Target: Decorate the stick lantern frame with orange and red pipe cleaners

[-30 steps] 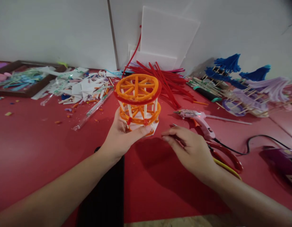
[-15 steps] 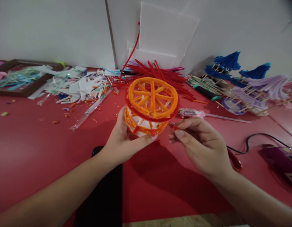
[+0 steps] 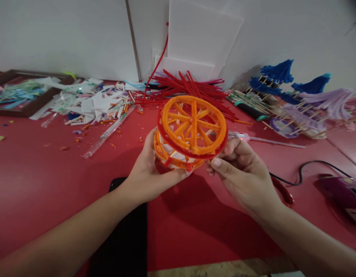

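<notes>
An orange and red round model [image 3: 194,123] with a spoked wheel-like top and white sticks below is held above the red table, its top tilted. My left hand [image 3: 150,175] wraps round its lower left side, the thumb along the lower orange band. Small red pieces show on that band. My right hand [image 3: 238,165] is closed in a pinch at the model's right edge. The top's rim partly hides those fingertips; earlier a small red piece showed between them.
Red pipe cleaners [image 3: 189,86] lie at the back, before white boards [image 3: 203,34]. A glue gun [image 3: 339,194] with a cable is at right, blue and lilac models [image 3: 310,96] behind. White scraps [image 3: 99,105] lie back left, a black phone-like object [image 3: 122,234] in front.
The model has shifted slightly right, and its top has tilted further. My right fingertips have come to its right edge, and the red piece between them is now hidden.
</notes>
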Available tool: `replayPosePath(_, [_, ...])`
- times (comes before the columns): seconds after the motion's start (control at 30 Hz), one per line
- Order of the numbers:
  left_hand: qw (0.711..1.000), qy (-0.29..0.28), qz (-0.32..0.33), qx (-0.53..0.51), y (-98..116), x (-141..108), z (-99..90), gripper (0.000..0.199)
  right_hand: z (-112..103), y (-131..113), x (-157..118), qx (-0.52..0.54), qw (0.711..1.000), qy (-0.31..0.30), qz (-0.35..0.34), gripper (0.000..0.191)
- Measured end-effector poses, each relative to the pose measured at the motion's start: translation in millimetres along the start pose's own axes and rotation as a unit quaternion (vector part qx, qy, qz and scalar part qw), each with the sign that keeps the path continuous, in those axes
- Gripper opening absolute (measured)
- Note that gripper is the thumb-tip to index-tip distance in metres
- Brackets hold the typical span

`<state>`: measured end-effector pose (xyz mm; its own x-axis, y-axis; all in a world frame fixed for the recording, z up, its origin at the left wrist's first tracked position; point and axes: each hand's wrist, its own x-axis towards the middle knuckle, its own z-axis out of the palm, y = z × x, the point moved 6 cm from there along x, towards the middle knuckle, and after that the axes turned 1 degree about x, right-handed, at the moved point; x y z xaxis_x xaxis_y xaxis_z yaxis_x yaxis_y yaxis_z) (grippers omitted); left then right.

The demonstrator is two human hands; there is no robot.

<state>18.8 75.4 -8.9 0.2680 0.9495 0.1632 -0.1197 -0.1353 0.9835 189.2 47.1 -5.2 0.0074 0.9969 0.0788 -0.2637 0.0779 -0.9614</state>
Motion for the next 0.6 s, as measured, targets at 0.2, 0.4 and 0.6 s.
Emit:
replayPosePath(0.2, [1.0, -0.006, -0.005, -0.001, -1.7, -0.4, 1.3, 0.083, 1.1, -1.0, 0.0, 0.01, 1.0, -0.013, -0.021, 0.024])
replayPosePath(0.4, [1.0, -0.001, -0.005, -0.003, -0.1, 0.4, 1.2, 0.086, -0.4, 0.3, -0.9, 0.007, 1.0, -0.011, -0.013, 0.023])
replayPosePath(0.6, [0.999, -0.025, 0.013, 0.043, 6.1, 1.4, 5.3, 0.083, -1.0, 1.5, -0.6, 0.023, 0.999, -0.021, -0.009, 0.021])
